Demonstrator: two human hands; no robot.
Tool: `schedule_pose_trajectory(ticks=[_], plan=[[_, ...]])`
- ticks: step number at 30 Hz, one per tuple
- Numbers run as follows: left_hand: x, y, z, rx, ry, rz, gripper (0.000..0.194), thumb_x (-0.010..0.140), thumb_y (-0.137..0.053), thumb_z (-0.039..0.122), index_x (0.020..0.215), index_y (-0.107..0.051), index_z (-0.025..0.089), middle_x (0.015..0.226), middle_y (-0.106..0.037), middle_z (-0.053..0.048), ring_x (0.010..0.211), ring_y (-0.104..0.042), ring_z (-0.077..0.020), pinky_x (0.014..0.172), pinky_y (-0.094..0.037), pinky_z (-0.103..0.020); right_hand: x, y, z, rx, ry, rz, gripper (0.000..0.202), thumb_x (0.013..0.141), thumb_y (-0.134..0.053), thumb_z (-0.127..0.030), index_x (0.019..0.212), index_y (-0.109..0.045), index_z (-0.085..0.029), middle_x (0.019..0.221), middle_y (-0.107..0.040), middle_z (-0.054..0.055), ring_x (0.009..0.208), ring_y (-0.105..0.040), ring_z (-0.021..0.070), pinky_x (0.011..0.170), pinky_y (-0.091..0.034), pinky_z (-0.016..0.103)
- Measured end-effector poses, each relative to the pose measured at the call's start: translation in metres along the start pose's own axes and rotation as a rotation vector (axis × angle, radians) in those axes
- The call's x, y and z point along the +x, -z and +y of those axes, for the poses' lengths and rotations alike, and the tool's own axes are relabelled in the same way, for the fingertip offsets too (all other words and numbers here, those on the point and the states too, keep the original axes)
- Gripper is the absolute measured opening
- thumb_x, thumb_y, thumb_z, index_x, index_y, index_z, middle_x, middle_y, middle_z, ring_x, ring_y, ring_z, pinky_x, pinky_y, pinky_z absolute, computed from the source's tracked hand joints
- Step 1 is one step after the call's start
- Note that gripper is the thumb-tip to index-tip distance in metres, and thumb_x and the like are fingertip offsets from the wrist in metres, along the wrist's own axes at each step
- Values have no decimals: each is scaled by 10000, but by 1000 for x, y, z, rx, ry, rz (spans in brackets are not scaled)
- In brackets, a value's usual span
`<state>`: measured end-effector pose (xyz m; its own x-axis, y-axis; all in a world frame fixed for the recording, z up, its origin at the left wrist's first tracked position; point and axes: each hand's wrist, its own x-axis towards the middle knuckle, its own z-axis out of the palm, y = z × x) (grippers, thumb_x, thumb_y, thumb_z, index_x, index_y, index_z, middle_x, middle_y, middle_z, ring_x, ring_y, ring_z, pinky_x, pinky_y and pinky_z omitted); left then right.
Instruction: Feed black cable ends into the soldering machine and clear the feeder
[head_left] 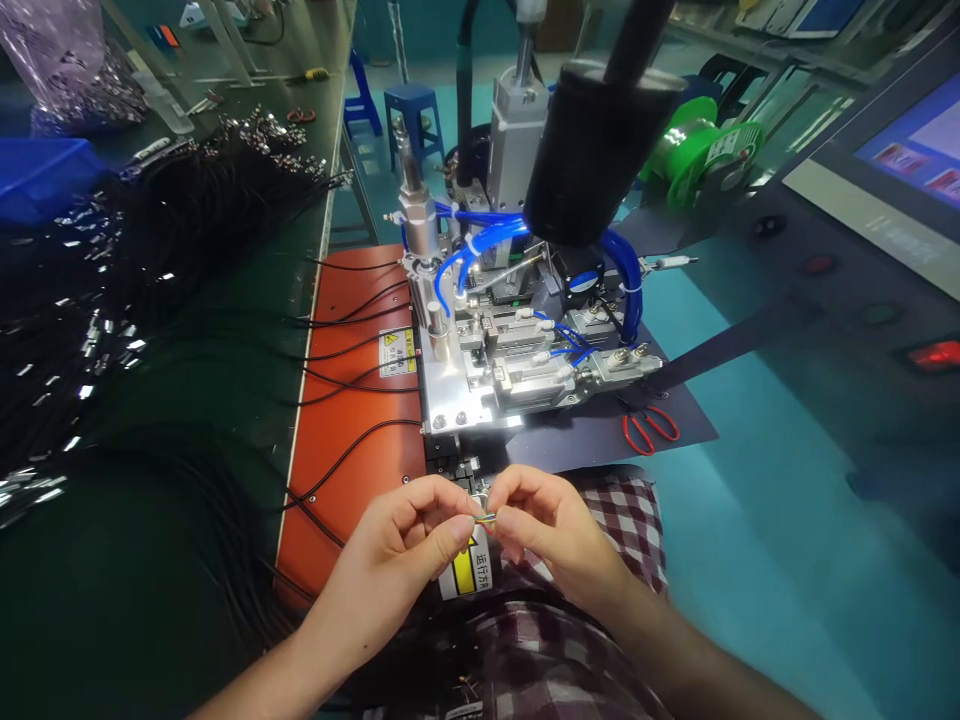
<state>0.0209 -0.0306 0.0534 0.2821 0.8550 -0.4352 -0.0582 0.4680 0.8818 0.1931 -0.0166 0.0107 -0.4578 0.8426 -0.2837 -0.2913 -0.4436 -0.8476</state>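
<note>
Between the fingertips of both hands is a short bundle of thin coloured wires (486,519). My left hand (420,535) pinches its left end with thumb and forefinger. From the right, my right hand (544,520) pinches the other end, the fingertips close to those of the left. Both hands are just in front of the metal machine (487,370), above a white and yellow label (466,570). Black cables (360,437) run across the red-orange plate (337,360) to the machine's left edge.
Piles of black cables (187,200) cover the dark table on the left, beside a blue bin (49,178). Red-handled scissors (649,430) lie right of the machine. A green wire spool (686,150) and a control panel with a screen (919,150) are at the right.
</note>
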Motion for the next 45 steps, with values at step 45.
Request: schedule_pose_trajectory(ticks=[45], plan=[[4, 5, -9, -6, 97, -18, 240, 823, -658, 420, 857, -628, 184, 604, -442, 60, 536, -281, -70, 487, -190, -232, 4, 0, 12, 85, 125, 15, 140, 766, -731, -291, 767, -656, -173, 563, -524, -61, 475, -434, 50, 478, -360, 180]])
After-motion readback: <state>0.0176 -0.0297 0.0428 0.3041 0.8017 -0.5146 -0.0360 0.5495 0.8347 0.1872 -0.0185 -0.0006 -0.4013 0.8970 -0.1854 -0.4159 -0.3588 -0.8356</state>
